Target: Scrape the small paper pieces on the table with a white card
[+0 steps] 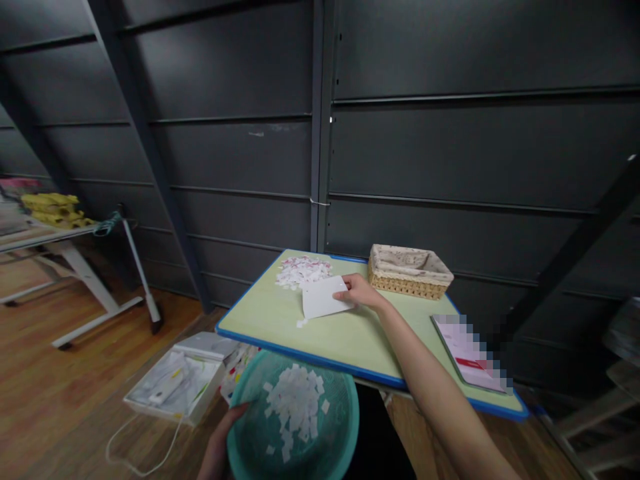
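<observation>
My right hand (358, 291) pinches a white card (324, 297) by its right end, low over the pale green tabletop (280, 320). Behind the card's left part lies a heap of small white and pinkish paper pieces (303, 270), and a few scraps (301, 323) lie just in front of the card. Below the table's front edge, my left hand (231, 427) grips the left rim of a teal plastic basket (350, 427), with its fingers partly over the rim. Many small white paper squares (296, 407) are spread inside that basket.
A cloth-lined wicker basket (410, 283) stands at the table's back right. Near the right edge lies a flat, partly blurred tablet-like object (467, 357). On the floor at left is an open white box (175, 387) with a cord. A white-framed table (85, 267) stands farther left.
</observation>
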The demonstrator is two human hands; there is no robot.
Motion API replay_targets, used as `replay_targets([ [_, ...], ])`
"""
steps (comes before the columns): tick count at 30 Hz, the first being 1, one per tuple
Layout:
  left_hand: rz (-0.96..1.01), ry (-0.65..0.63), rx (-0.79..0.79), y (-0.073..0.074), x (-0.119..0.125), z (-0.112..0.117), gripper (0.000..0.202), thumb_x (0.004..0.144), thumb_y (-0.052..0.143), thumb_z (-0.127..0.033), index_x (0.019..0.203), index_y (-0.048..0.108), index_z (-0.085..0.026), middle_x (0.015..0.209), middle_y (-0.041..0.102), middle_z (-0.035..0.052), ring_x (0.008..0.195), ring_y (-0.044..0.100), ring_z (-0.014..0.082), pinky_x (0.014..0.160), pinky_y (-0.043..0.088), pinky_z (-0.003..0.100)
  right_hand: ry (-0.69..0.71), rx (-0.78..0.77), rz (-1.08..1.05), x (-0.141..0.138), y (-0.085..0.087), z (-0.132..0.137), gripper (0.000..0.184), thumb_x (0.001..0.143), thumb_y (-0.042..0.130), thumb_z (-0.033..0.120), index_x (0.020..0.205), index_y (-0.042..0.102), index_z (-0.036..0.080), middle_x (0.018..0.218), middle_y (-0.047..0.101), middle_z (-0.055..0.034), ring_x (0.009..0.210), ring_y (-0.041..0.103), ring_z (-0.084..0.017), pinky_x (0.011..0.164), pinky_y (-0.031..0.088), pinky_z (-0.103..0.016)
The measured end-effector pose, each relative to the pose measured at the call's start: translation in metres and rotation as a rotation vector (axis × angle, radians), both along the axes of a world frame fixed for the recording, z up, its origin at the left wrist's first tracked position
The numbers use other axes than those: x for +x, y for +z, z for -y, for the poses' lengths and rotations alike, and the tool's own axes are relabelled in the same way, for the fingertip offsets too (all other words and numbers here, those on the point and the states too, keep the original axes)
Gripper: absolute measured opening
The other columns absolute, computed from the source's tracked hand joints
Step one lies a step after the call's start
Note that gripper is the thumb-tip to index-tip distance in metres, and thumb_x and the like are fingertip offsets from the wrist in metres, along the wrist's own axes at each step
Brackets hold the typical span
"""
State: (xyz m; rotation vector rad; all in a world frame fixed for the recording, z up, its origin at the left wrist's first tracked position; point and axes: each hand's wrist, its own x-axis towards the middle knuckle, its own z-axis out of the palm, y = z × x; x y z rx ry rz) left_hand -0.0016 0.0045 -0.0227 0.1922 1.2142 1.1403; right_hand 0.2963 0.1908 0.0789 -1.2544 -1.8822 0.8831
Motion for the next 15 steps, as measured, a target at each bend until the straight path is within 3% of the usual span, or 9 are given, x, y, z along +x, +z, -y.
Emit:
replay_targets([
  [8,0.006,0.003,0.032,0.016,-0.011,-0.003,0.005,0.065,0.072,-0.016,0.065,0.067,-0.014,0.052,0.073,0.0044,0.047,0.067,0.0227,0.054,0.057,0.035,0.093,-0.071,-0.146,-0.015,-0.006,0.004,0.028,0.056,0.070,0.033,0.072,0.064,0.010,0.064,0.057,0.0002,0.056,0.044,-0.010,0.050,0.033,-0.021],
  [15,0.031,-0.008,0.013,0.021,-0.007,-0.001,0.007,0.067,0.069,-0.020,0.066,0.068,-0.013,0.054,0.073,0.0070,0.048,0.067,0.0238,0.054,0.058,0.039,0.115,-0.123,-0.212,-0.020,-0.013,0.007,0.026,0.055,0.071,0.029,0.071,0.065,0.010,0.066,0.058,-0.0014,0.058,0.047,-0.011,0.051,0.034,-0.021],
])
